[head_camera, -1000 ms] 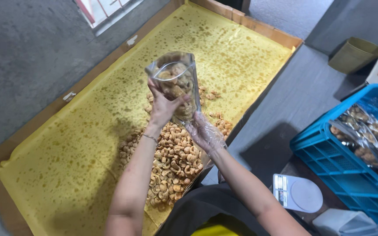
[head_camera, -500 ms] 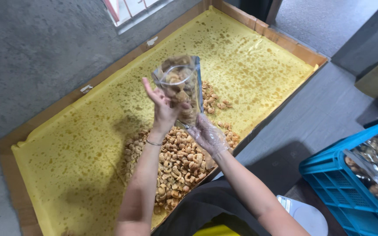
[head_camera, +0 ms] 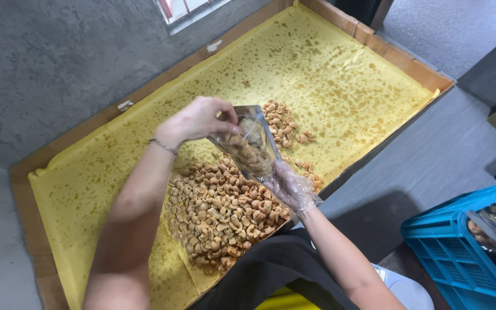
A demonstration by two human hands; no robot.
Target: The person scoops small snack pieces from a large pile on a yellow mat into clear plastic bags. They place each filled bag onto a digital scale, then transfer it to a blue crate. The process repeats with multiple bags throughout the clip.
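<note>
Wooden tray (head_camera: 386, 53) lined with yellow paper: left hand (head_camera: 197, 119) pinches clear pouch (head_camera: 252, 143) top, gloved right hand (head_camera: 291, 188) supports base. Pouch mostly full; big cashew pile (head_camera: 220, 212) left.

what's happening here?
A person holds a clear pouch of fried, nut-like snack pieces over a wooden tray lined with oil-spotted yellow paper. The bare left hand grips the pouch's top; the right hand, in a thin clear glove, supports it from below. A heap of loose pieces lies on the paper under the hands. A blue crate holding filled bags sits at the right.
</note>
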